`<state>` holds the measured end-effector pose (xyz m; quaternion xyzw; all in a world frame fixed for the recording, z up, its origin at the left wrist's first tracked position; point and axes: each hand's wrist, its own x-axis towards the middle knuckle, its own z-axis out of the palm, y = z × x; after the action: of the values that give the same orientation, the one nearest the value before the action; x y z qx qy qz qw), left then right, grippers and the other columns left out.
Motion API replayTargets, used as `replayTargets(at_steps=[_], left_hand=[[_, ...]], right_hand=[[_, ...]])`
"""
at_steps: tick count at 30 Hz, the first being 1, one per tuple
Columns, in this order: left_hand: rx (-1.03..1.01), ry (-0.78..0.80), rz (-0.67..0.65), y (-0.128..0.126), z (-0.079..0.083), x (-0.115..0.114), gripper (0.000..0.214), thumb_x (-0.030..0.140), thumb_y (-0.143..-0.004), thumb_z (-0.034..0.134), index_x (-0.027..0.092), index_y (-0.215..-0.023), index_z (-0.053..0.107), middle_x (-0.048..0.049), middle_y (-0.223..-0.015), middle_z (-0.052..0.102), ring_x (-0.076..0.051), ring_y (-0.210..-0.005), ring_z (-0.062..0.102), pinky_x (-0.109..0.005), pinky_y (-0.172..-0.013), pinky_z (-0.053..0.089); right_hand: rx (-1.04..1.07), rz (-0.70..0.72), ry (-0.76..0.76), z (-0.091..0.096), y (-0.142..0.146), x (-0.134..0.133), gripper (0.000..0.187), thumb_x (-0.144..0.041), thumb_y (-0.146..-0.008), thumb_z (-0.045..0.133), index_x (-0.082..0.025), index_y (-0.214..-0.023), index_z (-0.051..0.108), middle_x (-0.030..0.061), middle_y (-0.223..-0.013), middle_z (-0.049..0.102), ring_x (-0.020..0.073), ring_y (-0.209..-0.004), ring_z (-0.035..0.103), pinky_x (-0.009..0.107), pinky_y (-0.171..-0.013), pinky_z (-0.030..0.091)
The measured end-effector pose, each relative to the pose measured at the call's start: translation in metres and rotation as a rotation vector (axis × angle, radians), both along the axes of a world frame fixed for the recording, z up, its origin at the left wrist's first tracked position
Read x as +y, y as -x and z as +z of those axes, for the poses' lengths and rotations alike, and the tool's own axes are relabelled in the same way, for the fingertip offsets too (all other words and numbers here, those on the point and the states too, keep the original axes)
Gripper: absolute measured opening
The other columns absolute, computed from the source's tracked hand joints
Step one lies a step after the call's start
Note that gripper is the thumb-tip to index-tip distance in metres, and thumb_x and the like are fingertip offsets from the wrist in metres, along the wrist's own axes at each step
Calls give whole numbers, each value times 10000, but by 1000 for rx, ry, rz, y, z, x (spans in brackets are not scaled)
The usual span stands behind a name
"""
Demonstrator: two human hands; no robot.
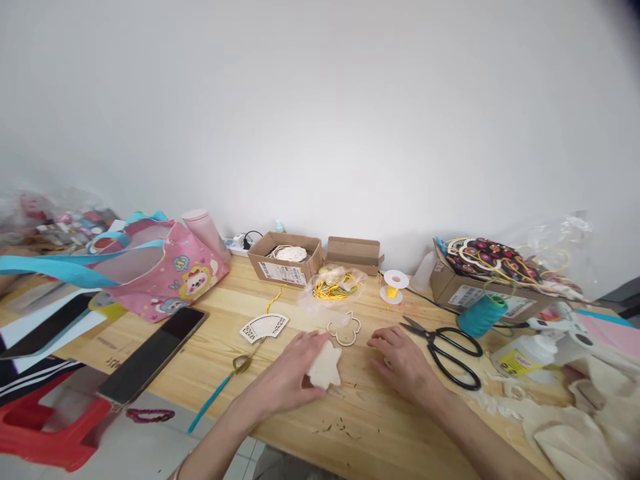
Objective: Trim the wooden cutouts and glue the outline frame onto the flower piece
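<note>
My left hand is closed around the edge of a cream, star-like cut piece, thumb below and fingers above it, just over the table. Palm down on the wood, my right hand has loosely bent fingers, with thumb and forefinger apart. A small pale spot shows beneath its fingers, too small to name. Between and beyond both hands lies a thin wooden flower-shaped outline. Black-handled scissors rest just right of my right hand. Farther left is a fan-shaped wooden pendant with yellow cord and a teal tassel.
Across the back stand a cardboard box, a bag of yellow cords, a ribbon spool and a filled box. Teal thread, a glue bottle and cloth scraps lie right. A phone and pink bag occupy the left.
</note>
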<state>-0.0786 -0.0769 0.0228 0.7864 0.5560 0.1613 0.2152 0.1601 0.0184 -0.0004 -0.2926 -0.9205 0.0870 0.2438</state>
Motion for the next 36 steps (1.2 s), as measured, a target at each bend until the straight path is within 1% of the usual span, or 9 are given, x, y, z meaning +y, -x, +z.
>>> replayTargets(at_steps=[3,7,9,13,17,23,26,29,36], left_hand=[[14,53,-263,-20,10,8,771,227,-634,616,240,-1332,290,-75,-1363,378,-258,-1283,254,-434,-1054,155],[-61,120,-520,-37,15,32,745,134,-629,559,249,-1325,318,-49,-1409,292,-238,-1301,217,-378,-1059,159],[-105,142,-459,-35,11,47,684,168,-681,530,264,-1323,314,-35,-1417,269,-203,-1298,233,-349,-1045,207],[-150,-25,-7,-13,-3,75,505,288,-764,489,183,-1254,430,-95,-1408,285,-210,-1287,261,-380,-1030,234],[-207,-161,298,1,-10,85,400,334,-793,456,124,-1121,547,-131,-1220,530,-215,-1140,467,-378,-982,317],[-235,-127,228,-12,-14,70,354,380,-814,433,176,-606,633,-66,-968,658,-178,-877,605,-321,-815,454],[-164,-177,88,-17,-16,57,252,378,-771,520,188,-880,644,-68,-1092,612,-190,-1014,549,-341,-896,418],[-79,-179,-51,-16,-17,42,381,377,-770,531,216,-1116,542,-70,-1211,535,-183,-1126,469,-344,-956,375],[-6,-112,3,-4,-22,36,370,329,-811,475,195,-1155,507,-89,-1265,484,-186,-1161,440,-351,-977,358]], right_hand=[[27,-39,-25,0,-9,4,178,-146,-712,566,-172,-881,618,89,-885,627,211,-828,563,360,-704,496],[45,-106,-68,7,-23,7,168,-195,-733,565,-175,-891,621,92,-884,632,216,-808,577,377,-692,498],[55,-149,-78,10,-31,7,162,-213,-749,552,-187,-893,622,86,-884,638,215,-818,585,373,-693,502],[9,-192,-82,8,-48,9,166,-216,-751,547,-176,-891,627,89,-895,644,216,-828,593,363,-692,508],[-169,-153,7,5,-56,13,211,-137,-688,593,-172,-892,636,83,-911,646,209,-832,598,348,-721,501],[-340,-57,204,17,-47,21,159,-121,-682,591,-182,-823,632,64,-870,619,182,-833,573,331,-757,451],[-354,1,264,20,-44,27,88,-131,-712,572,-179,-766,622,54,-822,600,167,-809,549,301,-725,434],[-348,44,269,17,-43,30,101,-115,-732,536,-185,-751,606,39,-804,596,155,-791,534,287,-719,417],[-367,8,308,12,-44,24,172,-103,-745,477,-177,-862,579,61,-870,613,162,-814,543,268,-697,412]])
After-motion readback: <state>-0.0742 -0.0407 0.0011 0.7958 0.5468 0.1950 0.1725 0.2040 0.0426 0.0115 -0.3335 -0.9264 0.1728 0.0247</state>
